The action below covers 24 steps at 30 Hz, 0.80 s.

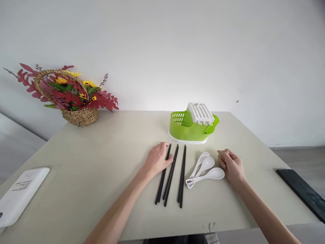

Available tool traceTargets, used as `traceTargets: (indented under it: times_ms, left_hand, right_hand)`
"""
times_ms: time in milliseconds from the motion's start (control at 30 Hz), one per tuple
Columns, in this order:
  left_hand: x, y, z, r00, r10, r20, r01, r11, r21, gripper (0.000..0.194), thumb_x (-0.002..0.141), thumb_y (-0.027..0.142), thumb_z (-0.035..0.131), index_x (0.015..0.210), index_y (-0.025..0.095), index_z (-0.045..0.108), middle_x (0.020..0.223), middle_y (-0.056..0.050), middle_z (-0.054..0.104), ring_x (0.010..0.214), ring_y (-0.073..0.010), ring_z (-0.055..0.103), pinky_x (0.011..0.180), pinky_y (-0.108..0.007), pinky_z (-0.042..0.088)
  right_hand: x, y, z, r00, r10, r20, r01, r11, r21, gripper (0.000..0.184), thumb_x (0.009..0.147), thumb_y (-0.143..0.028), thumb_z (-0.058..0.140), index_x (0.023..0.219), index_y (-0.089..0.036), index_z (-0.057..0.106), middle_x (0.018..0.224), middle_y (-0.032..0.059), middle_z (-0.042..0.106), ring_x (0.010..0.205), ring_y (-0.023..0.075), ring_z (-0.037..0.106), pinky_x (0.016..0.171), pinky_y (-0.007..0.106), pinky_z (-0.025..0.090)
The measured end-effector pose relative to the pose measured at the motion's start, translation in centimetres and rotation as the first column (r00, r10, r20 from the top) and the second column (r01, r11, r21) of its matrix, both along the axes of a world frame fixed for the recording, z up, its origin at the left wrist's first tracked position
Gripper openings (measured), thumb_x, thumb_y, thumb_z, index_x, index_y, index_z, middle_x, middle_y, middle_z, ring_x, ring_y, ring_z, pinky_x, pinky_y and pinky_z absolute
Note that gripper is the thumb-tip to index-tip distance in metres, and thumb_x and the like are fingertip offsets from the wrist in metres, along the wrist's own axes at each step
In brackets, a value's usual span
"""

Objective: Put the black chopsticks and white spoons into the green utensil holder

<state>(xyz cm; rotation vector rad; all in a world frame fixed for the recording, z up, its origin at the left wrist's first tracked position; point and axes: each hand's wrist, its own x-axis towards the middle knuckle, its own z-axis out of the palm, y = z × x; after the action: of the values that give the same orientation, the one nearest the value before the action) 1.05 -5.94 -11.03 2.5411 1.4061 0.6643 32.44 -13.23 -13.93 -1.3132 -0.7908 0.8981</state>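
My left hand point(158, 157) rests at the upper part of the leftmost pair of black chopsticks point(161, 183), its fingers curled on one side and its thumb across the other. That pair lies flat on the table. Beside it lie a second pair of chopsticks point(170, 181) and a third pair of chopsticks point(181, 179). Right of them, three white spoons point(208, 164) are fanned out, their handle ends overlapping. My right hand point(231, 164) is closed in a loose fist on the table near the spoon bowls, with nothing visible in it.
Behind the spoons and chopsticks stands a green utensil caddy point(182, 132) with a white slotted top point(201, 113). A wicker basket of artificial flowers point(81, 117) sits at the back left. A white device point(22, 196) lies at the left, a black phone point(302, 193) at the right edge.
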Motion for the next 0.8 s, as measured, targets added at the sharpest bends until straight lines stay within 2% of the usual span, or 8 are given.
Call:
traceTargets:
  times_ms: [100,200,333,600,800]
  left_hand:
    - [0.2,-0.3,0.2,0.994,0.092,-0.055,-0.09,0.995,0.032,0.017,0.09,0.033,0.064,0.097,0.021,0.054,0.093,-0.005,0.067,0.086,-0.0243,0.067,0.078,-0.037,0.051]
    - [0.2,-0.4,0.5,0.99,0.115,-0.086,-0.114,0.993,0.025,0.012,0.093,0.029,0.063,0.089,0.021,0.055,0.093,-0.006,0.068,0.089,-0.0238,0.068,0.082,-0.037,0.05]
    - [-0.1,0.0,0.7,0.979,0.142,-0.149,-0.138,0.99,0.038,0.007,0.096,0.025,0.062,0.094,0.019,0.06,0.098,-0.008,0.069,0.092,-0.0248,0.068,0.087,-0.039,0.047]
    - [-1.1,0.6,1.1,0.928,0.283,-0.243,-0.256,0.957,0.137,0.011,0.1,0.021,0.057,0.099,0.015,0.066,0.104,-0.014,0.068,0.099,-0.0293,0.063,0.09,-0.043,0.043]
    - [-1.1,0.7,0.9,0.937,0.266,-0.225,-0.225,0.955,0.193,0.011,0.099,0.018,0.058,0.096,0.015,0.069,0.106,-0.014,0.067,0.101,-0.0301,0.062,0.095,-0.045,0.043]
  right_hand:
    - [-0.6,-0.6,0.0,0.999,-0.04,0.021,0.04,0.999,0.021,0.054,0.086,-0.04,0.078,0.061,-0.024,0.034,0.048,-0.0076,0.035,0.05,0.0096,0.029,0.05,0.026,0.03]
    - [-0.9,-0.8,0.0,0.997,-0.08,0.011,0.08,0.996,0.045,0.055,0.084,-0.041,0.08,0.061,-0.025,0.033,0.049,-0.0079,0.035,0.049,0.0096,0.031,0.05,0.026,0.031]
    - [-1.1,-0.9,0.1,0.993,-0.11,-0.048,0.112,0.993,0.047,0.055,0.084,-0.037,0.081,0.061,-0.024,0.033,0.05,-0.0079,0.035,0.051,0.0095,0.033,0.049,0.025,0.027]
    - [-1.0,-1.1,0.1,0.993,-0.101,-0.056,0.103,0.994,0.042,0.055,0.085,-0.038,0.081,0.061,-0.024,0.033,0.051,-0.0079,0.035,0.051,0.0095,0.033,0.05,0.026,0.028]
    - [-1.0,-1.1,0.2,0.993,-0.1,-0.07,0.103,0.994,0.031,0.055,0.085,-0.037,0.081,0.061,-0.023,0.033,0.052,-0.0076,0.036,0.052,0.0095,0.033,0.051,0.026,0.027]
